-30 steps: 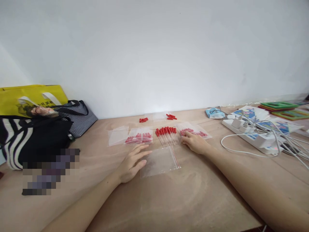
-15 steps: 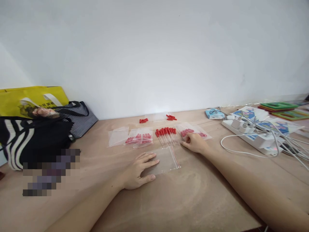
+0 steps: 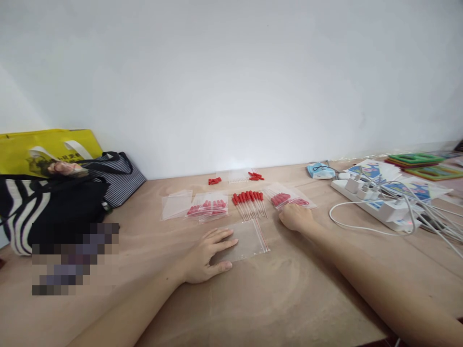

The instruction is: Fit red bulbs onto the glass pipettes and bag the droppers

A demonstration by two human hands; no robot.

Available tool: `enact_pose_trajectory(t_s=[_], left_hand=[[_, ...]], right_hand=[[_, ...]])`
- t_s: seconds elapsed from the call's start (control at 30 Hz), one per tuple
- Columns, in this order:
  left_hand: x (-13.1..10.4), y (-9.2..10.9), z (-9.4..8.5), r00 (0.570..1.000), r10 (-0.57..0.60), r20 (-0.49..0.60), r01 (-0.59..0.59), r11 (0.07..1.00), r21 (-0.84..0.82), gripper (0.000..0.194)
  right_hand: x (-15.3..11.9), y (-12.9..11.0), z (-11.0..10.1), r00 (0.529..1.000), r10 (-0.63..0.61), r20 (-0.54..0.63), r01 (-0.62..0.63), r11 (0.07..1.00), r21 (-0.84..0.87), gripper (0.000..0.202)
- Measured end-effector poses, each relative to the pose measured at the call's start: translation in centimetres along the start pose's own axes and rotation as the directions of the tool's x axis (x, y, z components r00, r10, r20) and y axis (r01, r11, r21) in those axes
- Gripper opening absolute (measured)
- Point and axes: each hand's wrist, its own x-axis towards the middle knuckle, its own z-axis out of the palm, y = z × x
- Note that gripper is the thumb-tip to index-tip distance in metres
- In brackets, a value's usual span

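Note:
Fingers spread, my left hand (image 3: 208, 253) lies flat on the left part of a clear zip bag (image 3: 248, 241) with a red-striped seal. My right hand (image 3: 296, 218) rests at the near edge of another clear bag (image 3: 307, 201) containing red rubber bulbs (image 3: 280, 199). Its fingers curl down and are hidden behind the back of the hand, so any hold is out of sight. Between and beyond the hands, a row of glass droppers (image 3: 249, 205) with red bulbs lies side by side.
Bags with red bulbs (image 3: 213, 208) and flat bags (image 3: 177, 205) lie left of the droppers. More droppers (image 3: 256, 176) and loose red bulbs (image 3: 214, 181) are near the wall. A white power strip (image 3: 376, 205) with cables stands right; a black bag (image 3: 54, 212) sits left.
My right hand has moved slightly right, away from the dropper tips to the near edge of the bag with bulbs, and its fingers have turned out of sight. The left hand stays put.

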Motion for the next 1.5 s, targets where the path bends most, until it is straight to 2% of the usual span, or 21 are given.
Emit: enact_pose_trajectory(t_s=[0.1, 0.2, 0.33, 0.43, 0.53, 0.6, 0.73, 0.8, 0.9, 1.0, 1.13, 1.3, 1.4, 1.5], left_hand=[[0.0, 0.0, 0.0, 1.0, -0.005, 0.005, 0.005, 1.0, 0.008, 0.052], [0.0, -0.1, 0.1, 1.0, 0.004, -0.004, -0.004, 1.0, 0.003, 0.051], [0.0, -0.3, 0.3, 1.0, 0.018, -0.02, -0.019, 1.0, -0.008, 0.051], [0.0, -0.3, 0.2, 1.0, 0.013, -0.014, -0.013, 1.0, -0.004, 0.051], [0.0, -0.2, 0.2, 1.0, 0.007, -0.003, -0.007, 1.0, 0.008, 0.052], [0.1, -0.2, 0.2, 1.0, 0.007, 0.0, -0.007, 1.0, 0.013, 0.052], [0.0, -0.3, 0.3, 1.0, 0.016, -0.011, -0.016, 1.0, 0.007, 0.052], [0.0, -0.3, 0.3, 1.0, 0.017, -0.011, -0.016, 1.0, 0.005, 0.052], [-0.1, -0.3, 0.3, 1.0, 0.009, -0.001, -0.009, 1.0, 0.01, 0.052], [-0.1, -0.2, 0.2, 1.0, 0.002, 0.002, -0.002, 1.0, 0.01, 0.052], [0.0, -0.1, 0.1, 1.0, -0.001, 0.003, 0.001, 1.0, 0.01, 0.052], [-0.1, 0.0, 0.1, 1.0, -0.005, 0.006, 0.005, 1.0, -0.002, 0.052], [-0.1, 0.0, 0.1, 1.0, -0.003, 0.003, 0.003, 1.0, -0.005, 0.052], [0.0, 0.0, 0.2, 1.0, -0.002, -0.004, 0.002, 1.0, -0.007, 0.052]], right_hand=[[-0.4, -0.2, -0.8, 0.994, 0.036, 0.107, -0.03, 0.998, -0.057, 0.025], [-0.6, 0.0, -2.0, 0.981, -0.012, 0.194, 0.025, 0.998, -0.065, 0.026], [-0.8, 1.1, -3.7, 0.974, -0.023, 0.226, 0.04, 0.997, -0.069, 0.034], [-1.2, 1.7, -4.5, 0.987, 0.084, 0.135, -0.069, 0.992, -0.108, 0.031], [-1.9, 1.7, -5.0, 0.98, 0.19, -0.063, -0.196, 0.974, -0.117, 0.025], [-2.3, 1.5, -5.2, 0.963, 0.191, -0.188, -0.209, 0.975, -0.077, 0.022], [-2.2, 1.8, -5.6, 0.9, 0.098, -0.426, -0.052, 0.991, 0.12, 0.013], [-1.8, 2.1, -5.3, 0.87, 0.081, -0.487, 0.057, 0.964, 0.261, 0.014], [-1.3, 2.2, -4.2, 0.883, 0.052, -0.467, 0.2, 0.858, 0.474, 0.021], [-1.4, 1.3, -3.1, 0.899, -0.036, -0.437, 0.322, 0.731, 0.602, 0.025], [-2.0, -0.6, -2.3, 0.886, -0.149, -0.439, 0.417, 0.672, 0.612, 0.022], [-2.1, -2.2, -0.6, 0.822, -0.267, -0.503, 0.541, 0.64, 0.546, 0.01], [-1.8, -2.6, 0.7, 0.818, -0.373, -0.437, 0.565, 0.666, 0.487, 0.011], [-1.5, -2.3, 0.9, 0.807, -0.447, -0.386, 0.586, 0.688, 0.428, 0.021]])
